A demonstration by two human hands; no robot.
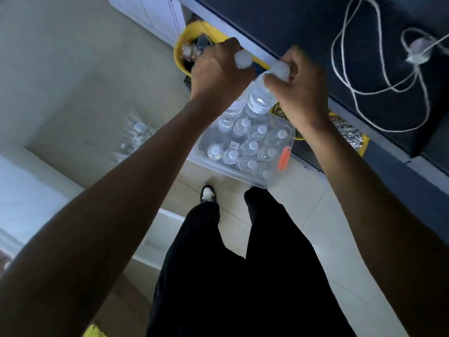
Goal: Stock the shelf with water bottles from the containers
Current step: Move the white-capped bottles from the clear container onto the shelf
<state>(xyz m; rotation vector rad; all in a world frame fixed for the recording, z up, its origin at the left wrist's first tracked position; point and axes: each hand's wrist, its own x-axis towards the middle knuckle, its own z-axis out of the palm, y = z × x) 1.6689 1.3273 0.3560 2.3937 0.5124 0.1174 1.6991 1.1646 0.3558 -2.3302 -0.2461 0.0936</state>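
Two hands each grip a water bottle by its neck: the left hand (218, 71) holds the left bottle (243, 59), the right hand (301, 91) the right bottle (258, 98). Both hang above the clear container (230, 175) of capped bottles (252, 145) on the floor (315, 215).

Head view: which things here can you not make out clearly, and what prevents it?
All in the head view:
1. Left bottle: only its cap shows; the left hand hides the body.
2. Right bottle: the right hand covers its neck.
3. Bottles far left: blurred, no count possible.
4. Yellow bowl: contents blurred, partly behind the left hand.
5. Clear container: bottle labels too small to read.
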